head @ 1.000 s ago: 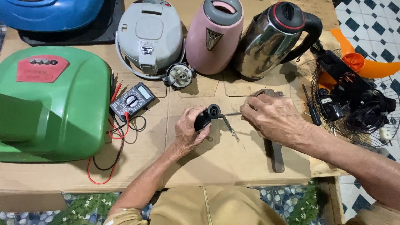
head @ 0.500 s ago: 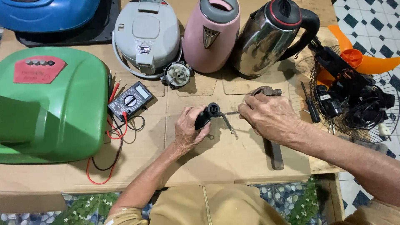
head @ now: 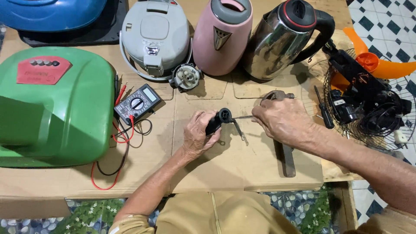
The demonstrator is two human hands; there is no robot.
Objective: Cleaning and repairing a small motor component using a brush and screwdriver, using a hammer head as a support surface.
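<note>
we grip the small black part (head: 218,121) in our left hand (head: 198,138), fist closed round its body, just above the cardboard-covered worktop (head: 208,169). our right hand (head: 284,121) pinches a thin metal probe (head: 242,117) at its round end. it seems light, stiff, with thin metal leads easily bent, so best held by its body.

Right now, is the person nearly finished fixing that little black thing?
Hard to say. Looks done: the black part is out and off any appliance, and the meter lies ready. In hand: the left hand holds the part while the right hand pokes a thin metal tool into it. Left: the fan lies in pieces.
</note>
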